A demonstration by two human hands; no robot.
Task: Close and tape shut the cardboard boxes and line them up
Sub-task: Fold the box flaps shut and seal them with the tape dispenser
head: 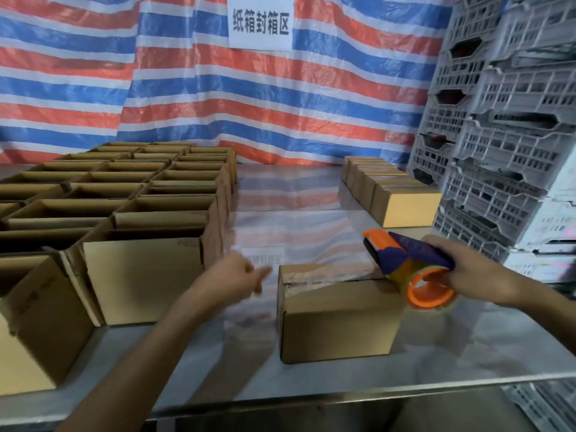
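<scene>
Fingers (pixel 438 243) round glossy plastic tape dispenser (pixel 402 258)

Well beyond the grip of the right hand (pixel 473 269): red, blue and white striped tarp (pixel 280 104), white sign (pixel 261 23) with dark characters high on it. Right of the grip: stacked grey latticed crates (pixel 505 135). Below it: shiny metal table (pixel 467 344).
</scene>
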